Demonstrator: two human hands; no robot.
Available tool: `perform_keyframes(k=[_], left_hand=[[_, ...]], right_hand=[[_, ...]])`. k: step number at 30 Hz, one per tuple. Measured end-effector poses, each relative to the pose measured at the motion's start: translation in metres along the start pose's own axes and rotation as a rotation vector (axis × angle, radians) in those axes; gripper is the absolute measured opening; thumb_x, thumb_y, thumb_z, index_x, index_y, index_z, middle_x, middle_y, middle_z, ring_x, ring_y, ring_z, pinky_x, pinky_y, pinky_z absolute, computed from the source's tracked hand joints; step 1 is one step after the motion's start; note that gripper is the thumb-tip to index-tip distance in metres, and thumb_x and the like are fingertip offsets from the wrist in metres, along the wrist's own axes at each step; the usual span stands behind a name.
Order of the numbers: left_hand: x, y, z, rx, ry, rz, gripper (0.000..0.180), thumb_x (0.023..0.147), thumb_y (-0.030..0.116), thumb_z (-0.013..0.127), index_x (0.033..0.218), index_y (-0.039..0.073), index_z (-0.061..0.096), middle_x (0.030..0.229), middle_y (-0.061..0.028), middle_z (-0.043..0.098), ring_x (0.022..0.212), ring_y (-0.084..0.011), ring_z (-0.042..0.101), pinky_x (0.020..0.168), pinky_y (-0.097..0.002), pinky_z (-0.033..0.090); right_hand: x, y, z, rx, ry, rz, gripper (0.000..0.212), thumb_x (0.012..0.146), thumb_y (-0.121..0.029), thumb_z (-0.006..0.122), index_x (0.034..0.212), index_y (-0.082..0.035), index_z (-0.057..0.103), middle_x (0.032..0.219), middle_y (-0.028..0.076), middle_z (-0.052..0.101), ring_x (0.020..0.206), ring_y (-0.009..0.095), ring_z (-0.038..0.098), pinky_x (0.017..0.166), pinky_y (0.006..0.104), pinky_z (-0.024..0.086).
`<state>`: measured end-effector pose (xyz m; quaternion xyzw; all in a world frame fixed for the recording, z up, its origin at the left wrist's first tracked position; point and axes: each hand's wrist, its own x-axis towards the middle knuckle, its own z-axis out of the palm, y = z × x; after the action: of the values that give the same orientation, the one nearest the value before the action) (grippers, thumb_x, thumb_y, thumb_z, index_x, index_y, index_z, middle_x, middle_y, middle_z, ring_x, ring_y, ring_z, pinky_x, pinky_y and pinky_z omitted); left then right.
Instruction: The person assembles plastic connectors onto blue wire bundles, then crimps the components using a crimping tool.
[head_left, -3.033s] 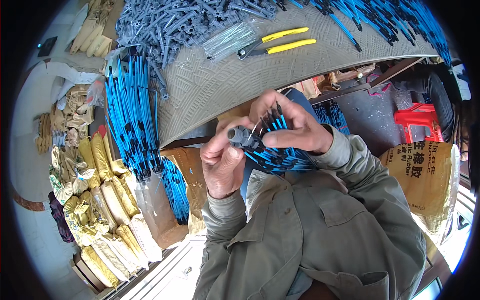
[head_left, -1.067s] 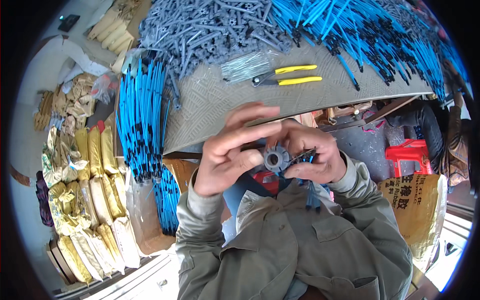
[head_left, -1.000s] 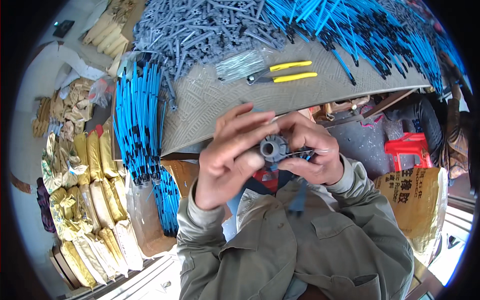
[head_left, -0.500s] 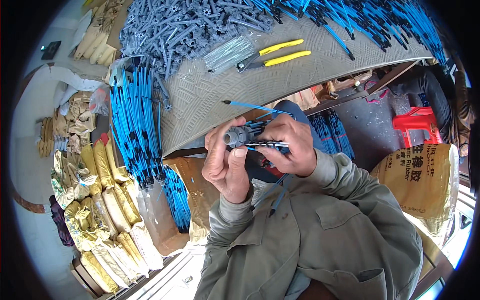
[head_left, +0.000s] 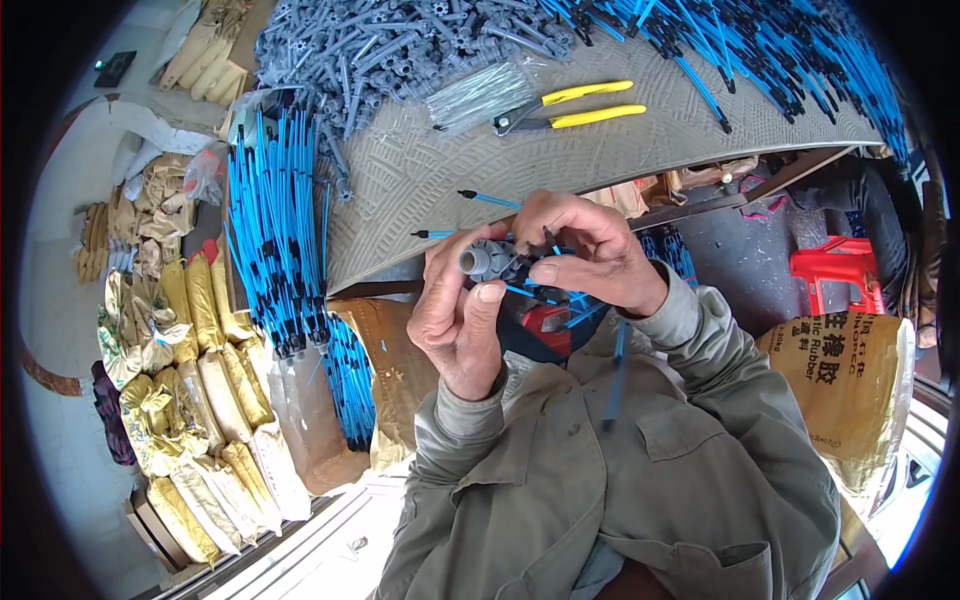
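Note:
Over my lap, my left hand (head_left: 460,315) grips a grey plastic fitting (head_left: 484,262) with a ribbed round end between its thumb and fingers. Thin blue rods with black tips (head_left: 488,199) spread from around the fitting toward the table and down over my jacket. On the fitting's right side, my right hand (head_left: 595,255) is closed, thumb and fingers pinching where the rods meet it. What exactly lies under those fingertips is partly hidden. One hanging blue rod (head_left: 616,385) is smeared by motion.
On the table (head_left: 400,200) lie a heap of grey fittings (head_left: 390,45), clear thin strips (head_left: 480,98), yellow-handled pliers (head_left: 590,105) and many blue rods (head_left: 800,60). A blue rod bundle (head_left: 275,230) stands left. A red stool (head_left: 838,272) and yellow sacks (head_left: 205,390) are farther off.
My right hand has shifted up and around the fitting, its fingers now bent over the rods. Rods around the fitting have changed angle. The whole view has moved slightly.

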<state>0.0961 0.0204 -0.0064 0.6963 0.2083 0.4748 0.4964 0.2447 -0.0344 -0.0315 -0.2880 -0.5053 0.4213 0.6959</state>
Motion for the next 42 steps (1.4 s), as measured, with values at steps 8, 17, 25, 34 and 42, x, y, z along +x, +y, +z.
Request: perform_keyframes(k=[8,17,25,34,42], left_hand=[[0.000,0.005,-0.002,0.059,-0.030,0.055,0.032,0.080,0.012,0.061,0.104,-0.008,0.058,0.103,-0.0137,0.061,0.099,-0.0230,0.052,0.089,-0.0334,0.038],[-0.009,0.006,0.008,-0.022,0.002,-0.007,0.033,0.081,0.015,0.061,0.105,-0.008,0.057,0.104,-0.0155,0.058,0.098,-0.0231,0.053,0.089,-0.0342,0.039],[-0.008,-0.010,0.006,-0.091,0.163,-0.034,0.038,0.082,0.023,0.061,0.104,-0.008,0.057,0.102,-0.0142,0.059,0.095,-0.0203,0.054,0.087,-0.0327,0.040],[-0.006,-0.009,0.006,-0.123,0.199,-0.049,0.040,0.082,0.027,0.062,0.101,-0.007,0.058,0.101,-0.0126,0.060,0.092,-0.0180,0.054,0.084,-0.0307,0.041],[-0.006,-0.007,0.001,-0.039,0.182,-0.024,0.038,0.084,0.026,0.061,0.100,-0.008,0.058,0.102,-0.0141,0.060,0.092,-0.0193,0.055,0.082,-0.0307,0.042]], right_hand=[[0.006,-0.005,-0.002,-0.173,-0.154,-0.105,0.025,0.078,-0.004,0.067,0.098,-0.003,0.052,0.090,0.004,0.053,0.084,0.013,0.047,0.074,0.0280,0.037],[-0.004,-0.004,0.006,-0.110,-0.080,0.010,0.035,0.079,-0.010,0.068,0.106,-0.005,0.047,0.101,0.002,0.049,0.087,0.010,0.048,0.075,0.0270,0.039],[-0.028,0.019,0.006,-0.746,0.108,-0.371,0.035,0.078,-0.010,0.068,0.109,0.000,0.056,0.094,0.011,0.059,0.080,0.018,0.060,0.066,0.0307,0.047],[0.003,0.017,-0.025,-0.282,-0.207,-0.156,0.040,0.075,-0.005,0.065,0.114,0.001,0.057,0.089,0.015,0.061,0.072,0.026,0.061,0.062,0.0323,0.049],[-0.015,0.003,-0.001,-1.066,-0.128,-0.452,0.055,0.071,0.005,0.061,0.124,-0.001,0.049,0.093,0.013,0.061,0.072,0.022,0.063,0.058,0.0296,0.051]])
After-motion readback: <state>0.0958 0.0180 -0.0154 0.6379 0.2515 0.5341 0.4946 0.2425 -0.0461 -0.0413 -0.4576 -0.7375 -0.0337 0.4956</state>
